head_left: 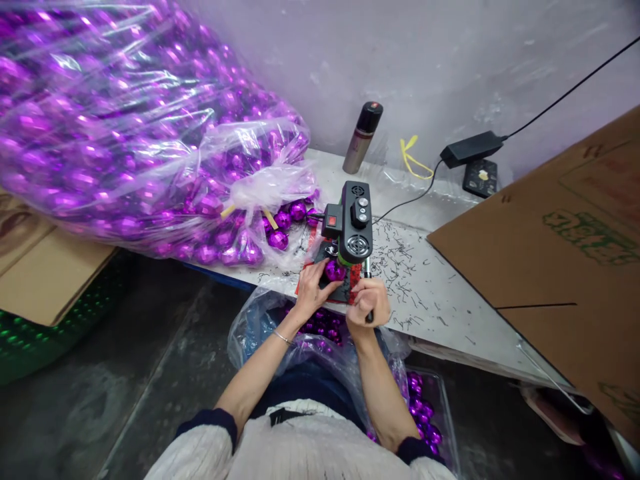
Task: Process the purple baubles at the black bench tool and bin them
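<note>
So the left hand (313,288) is part-curled, thumb and fingers set around a shiny purple faceted ball (335,270), holding it from the left and near sides. That ball sits under the near end of a small black benchtop machine with round grilles and a green edge (357,220), right above its dark base plate. The right hand (370,305) is closed in a fist round a silver lever with a black grip (369,316), just to the right of the base. There's some red sheet (355,274) peeking out under the machine too.

Everything's on a white tabletop (453,330), and the part right of the machine is littered with thin black scraps (405,270). Far left is a huge clear plastic bag packed with purple balls (125,133), with a few loose purple balls (278,239) by its tied neck. On the far side, near the wall, there's a metallic bottle with a black cap (363,139), then a yellow strip (413,160) and a black power adapter (471,149) further right. A big brown cardboard box (565,247) fills the right side. More purple balls (323,325) lie in clear plastic at the near edge, below the hands, and another lot (423,413) sits in a clear container lower down, near right.
</note>
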Available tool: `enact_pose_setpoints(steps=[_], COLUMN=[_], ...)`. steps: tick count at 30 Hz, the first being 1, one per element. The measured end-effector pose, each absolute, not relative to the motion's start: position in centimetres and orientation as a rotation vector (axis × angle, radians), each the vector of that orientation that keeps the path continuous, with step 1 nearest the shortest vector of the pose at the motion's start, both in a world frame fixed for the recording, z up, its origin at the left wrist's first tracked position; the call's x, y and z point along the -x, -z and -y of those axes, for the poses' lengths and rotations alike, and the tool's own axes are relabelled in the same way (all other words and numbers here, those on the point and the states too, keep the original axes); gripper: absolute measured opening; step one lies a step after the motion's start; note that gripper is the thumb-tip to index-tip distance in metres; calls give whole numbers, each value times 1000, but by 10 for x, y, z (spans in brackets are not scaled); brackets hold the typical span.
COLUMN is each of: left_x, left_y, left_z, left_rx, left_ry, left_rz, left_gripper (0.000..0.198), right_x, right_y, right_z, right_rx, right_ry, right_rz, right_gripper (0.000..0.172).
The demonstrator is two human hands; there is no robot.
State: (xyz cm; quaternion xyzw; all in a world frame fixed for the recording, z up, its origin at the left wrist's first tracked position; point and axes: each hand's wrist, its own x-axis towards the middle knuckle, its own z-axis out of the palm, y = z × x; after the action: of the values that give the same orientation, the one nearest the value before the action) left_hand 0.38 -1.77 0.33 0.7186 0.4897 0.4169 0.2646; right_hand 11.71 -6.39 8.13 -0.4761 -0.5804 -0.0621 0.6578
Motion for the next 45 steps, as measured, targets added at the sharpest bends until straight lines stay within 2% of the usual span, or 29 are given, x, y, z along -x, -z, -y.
enact_pose_setpoints(steps=[7,11,15,17,20,23,26,30,34,37,40,45], left_x=[7,28,43,47,59,79,97,101,89,79,74,72], left_y=[-5,2,13,8,-19,-54,-76,-76,-64,-54,-46,-50], left_z=[29,71,104,99,57,-6,-54,-72,-66,-69,-77,-69], left_rx=[-1870,-2043,-2231,-2253,-2234,-2205,-2263,-2453,-2585,-2490,-2278,-1432], left_ry=[-1223,-1165,-1052,-1065,-1177,-1249,-932,-289,-129,-260,-611,-1083], left_rz=[-1254,-1120,-1019,-1065,-1227,-1506,-1795,-1914,-1681,-1517,-1375,-1325], left_gripper=[62,72,73,66,40,35,31,53,54,53,59,61], right_x=[-119,-118,-117,-117,-118,-118,-116,-115,-116,-116,-116,-117], right_y=[-136,-134,-122,-118,-117,-118,-119,-119,-119,-118,-118,-119], right_z=[59,59,61,61,61,61,61,61,61,61,60,60], right_rx=[1135,1076,1064,1072,1060,1035,1024,1031,1036,1025,1016,1012], right_ry=[55,82,112,118,109,106,106,102,113,118,136,147], right_rz=[1295,1321,1334,1343,1353,1359,1360,1369,1382,1390,1397,1419], right_gripper=[32,31,30,29,29,29,29,30,29,28,29,29])
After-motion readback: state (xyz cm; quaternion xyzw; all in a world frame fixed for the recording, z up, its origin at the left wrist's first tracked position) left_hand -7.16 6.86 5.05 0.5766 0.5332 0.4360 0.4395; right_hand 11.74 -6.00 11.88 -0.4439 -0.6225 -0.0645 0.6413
